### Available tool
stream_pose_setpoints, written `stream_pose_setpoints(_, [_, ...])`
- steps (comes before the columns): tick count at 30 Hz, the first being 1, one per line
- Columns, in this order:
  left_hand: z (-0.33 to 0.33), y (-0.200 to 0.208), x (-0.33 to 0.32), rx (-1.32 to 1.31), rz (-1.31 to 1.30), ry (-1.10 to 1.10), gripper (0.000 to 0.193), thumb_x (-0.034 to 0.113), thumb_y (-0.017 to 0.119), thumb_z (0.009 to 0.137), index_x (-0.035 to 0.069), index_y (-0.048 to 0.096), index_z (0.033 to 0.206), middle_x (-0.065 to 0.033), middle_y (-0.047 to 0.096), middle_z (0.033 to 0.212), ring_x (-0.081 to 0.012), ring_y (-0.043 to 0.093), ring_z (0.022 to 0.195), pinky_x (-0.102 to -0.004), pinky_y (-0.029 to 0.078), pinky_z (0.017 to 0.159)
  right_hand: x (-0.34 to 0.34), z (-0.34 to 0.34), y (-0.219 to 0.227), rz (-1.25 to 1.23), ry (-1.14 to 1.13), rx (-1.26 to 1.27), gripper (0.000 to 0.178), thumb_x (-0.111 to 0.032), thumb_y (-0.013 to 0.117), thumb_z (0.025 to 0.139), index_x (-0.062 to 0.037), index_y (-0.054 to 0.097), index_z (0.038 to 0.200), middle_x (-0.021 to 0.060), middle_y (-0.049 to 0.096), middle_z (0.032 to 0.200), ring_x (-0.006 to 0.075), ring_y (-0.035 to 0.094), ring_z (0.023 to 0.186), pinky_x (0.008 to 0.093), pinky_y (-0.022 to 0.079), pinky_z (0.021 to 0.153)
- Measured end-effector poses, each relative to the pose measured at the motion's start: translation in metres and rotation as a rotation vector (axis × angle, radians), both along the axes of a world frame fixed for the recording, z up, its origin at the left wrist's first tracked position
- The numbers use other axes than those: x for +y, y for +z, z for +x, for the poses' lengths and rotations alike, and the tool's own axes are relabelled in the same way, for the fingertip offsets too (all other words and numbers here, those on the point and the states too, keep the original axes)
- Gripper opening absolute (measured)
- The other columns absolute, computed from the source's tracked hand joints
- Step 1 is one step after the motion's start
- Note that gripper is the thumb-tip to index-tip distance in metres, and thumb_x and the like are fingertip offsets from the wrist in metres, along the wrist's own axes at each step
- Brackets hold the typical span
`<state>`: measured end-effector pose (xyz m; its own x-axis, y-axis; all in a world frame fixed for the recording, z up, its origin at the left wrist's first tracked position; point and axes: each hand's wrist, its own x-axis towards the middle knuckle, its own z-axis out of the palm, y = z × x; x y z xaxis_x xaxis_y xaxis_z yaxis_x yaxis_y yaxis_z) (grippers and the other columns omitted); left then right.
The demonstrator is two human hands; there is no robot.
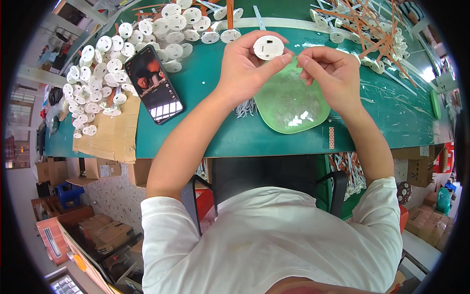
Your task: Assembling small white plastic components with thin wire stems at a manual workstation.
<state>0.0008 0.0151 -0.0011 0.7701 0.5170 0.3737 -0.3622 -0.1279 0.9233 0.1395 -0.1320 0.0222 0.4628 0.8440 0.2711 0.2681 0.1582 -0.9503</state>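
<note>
In my left hand [240,71] is a white round plastic disc [268,47] with a small dark rectangular slot, held at its rim between thumb and fingers. My right hand [335,76] is just to the right of the disc, thumb and fingertips pinched together. Whatever may be in that pinch is too small to make out. Both hands are above a shallow light-green tray [276,117], which has small whitish bits in it. Thin pale wires [246,109] lie beside the tray's left edge, partly behind my left forearm.
Many white discs [114,65] are heaped at the left, some on a cardboard sheet [112,132]. A phone [164,100] with a lit screen leans near them. Orange strips [369,24] with discs pile up far right. A perforated strip [331,137] lies near the green table's front edge.
</note>
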Motion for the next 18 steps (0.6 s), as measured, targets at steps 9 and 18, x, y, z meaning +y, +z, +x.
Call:
stream_pose_setpoints(9, [-0.001, 0.008, -0.001, -0.094, -0.281, -0.428, 0.055, 0.026, 0.042, 0.109, -0.006, 0.031, 0.153, -0.0279, 0.048, 0.146, -0.0318, 0.054, 0.133, -0.0428, 0.045, 0.111, -0.006, -0.007, 0.006, 0.312, -0.225, -0.803, 0.014, 0.003, 0.074, 0.084, 0.003, 0.074, 0.099, 0.0093, 0.074, 0.084, 0.0123, 0.071, 0.068, 0.023, 0.058, 0.06])
stream_pose_setpoints(18, [0.011, 0.006, -0.02, -0.125, -0.393, -0.455, 0.048, 0.02, 0.044, 0.109, -0.004, 0.038, 0.15, -0.0254, 0.05, 0.145, -0.0314, 0.052, 0.135, -0.0411, 0.045, 0.112, -0.006, -0.011, 0.008, 0.397, -0.315, -1.07, 0.015, 0.006, 0.075, 0.075, 0.0012, 0.071, 0.088, 0.0136, 0.074, 0.084, 0.0232, 0.072, 0.065, 0.0275, 0.057, 0.056])
